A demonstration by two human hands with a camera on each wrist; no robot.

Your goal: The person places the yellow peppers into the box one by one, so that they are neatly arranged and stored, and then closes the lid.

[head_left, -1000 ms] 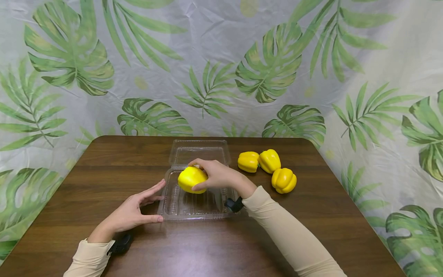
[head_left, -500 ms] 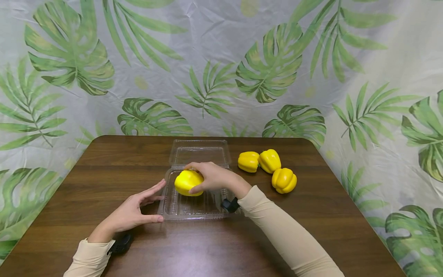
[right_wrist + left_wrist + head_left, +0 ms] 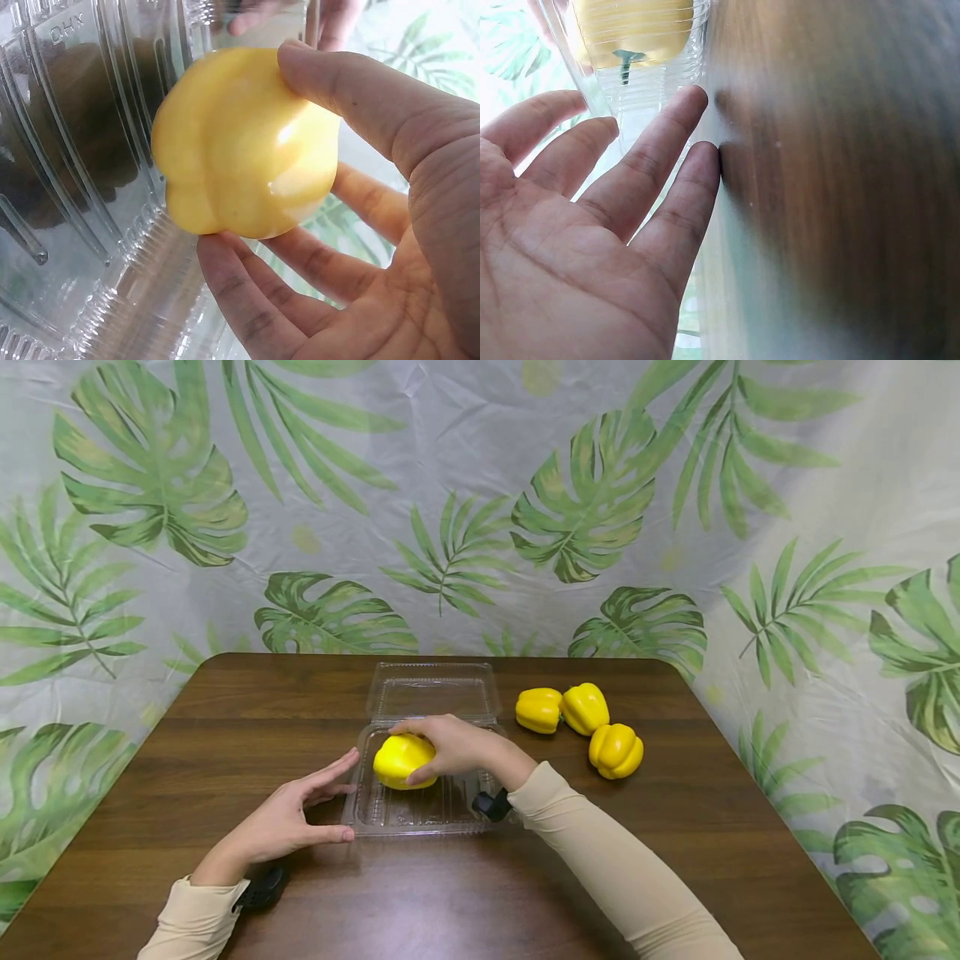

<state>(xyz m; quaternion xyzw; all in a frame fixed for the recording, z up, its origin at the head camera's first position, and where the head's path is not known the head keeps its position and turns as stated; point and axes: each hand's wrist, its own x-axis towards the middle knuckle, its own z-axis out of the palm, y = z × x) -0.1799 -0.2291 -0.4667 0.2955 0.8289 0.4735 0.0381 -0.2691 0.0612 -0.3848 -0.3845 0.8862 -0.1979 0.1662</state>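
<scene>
A yellow bell pepper is gripped by my right hand, thumb on the near side and fingers on the far side. It sits low over the left part of a clear plastic clamshell container, whose lid lies folded back behind it. In the right wrist view the pepper shows its lobed end, between thumb and fingertips. My left hand is beside the container's left edge, fingers straight and spread, thumb at the near left corner. The left wrist view shows the pepper's green stem through the ribbed wall.
Three more yellow bell peppers lie right of the container: one on its side, another touching it, and a third nearer. All stand on a brown wooden table, with a leaf-patterned curtain behind.
My right hand has moved the bell pepper left and slightly down toward the container's floor. The left hand and the other peppers have stayed where they were.
</scene>
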